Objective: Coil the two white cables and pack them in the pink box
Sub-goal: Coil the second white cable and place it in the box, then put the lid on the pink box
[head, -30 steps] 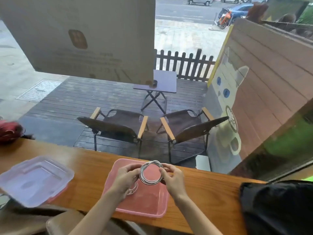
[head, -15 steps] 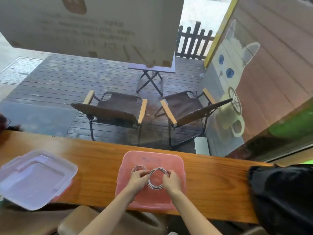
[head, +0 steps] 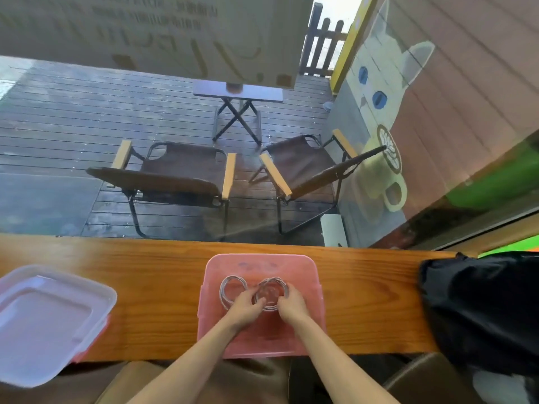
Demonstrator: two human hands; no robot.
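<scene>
Two coils of white cable are lying inside the pink box (head: 316,290), which is sitting on the wooden counter (head: 163,266) at lower centre of the frame. By the look of it, coiling is finished and packing is nearly so; closing the box appears to be what is left (its translucent lid (head: 43,316) is resting well apart at lower left). A black bag (head: 481,310) is occupying the counter at lower right. The left coil (head: 226,282) is lying free on the box floor, just beside the right coil (head: 275,282), possibly touching it. Both hands are reaching into the box: the left hand (head: 248,309) and the right hand (head: 293,307) are curling their fingers onto the near rim of the right coil, seemingly pressing it flat, fingers bent rather than spread.
</scene>
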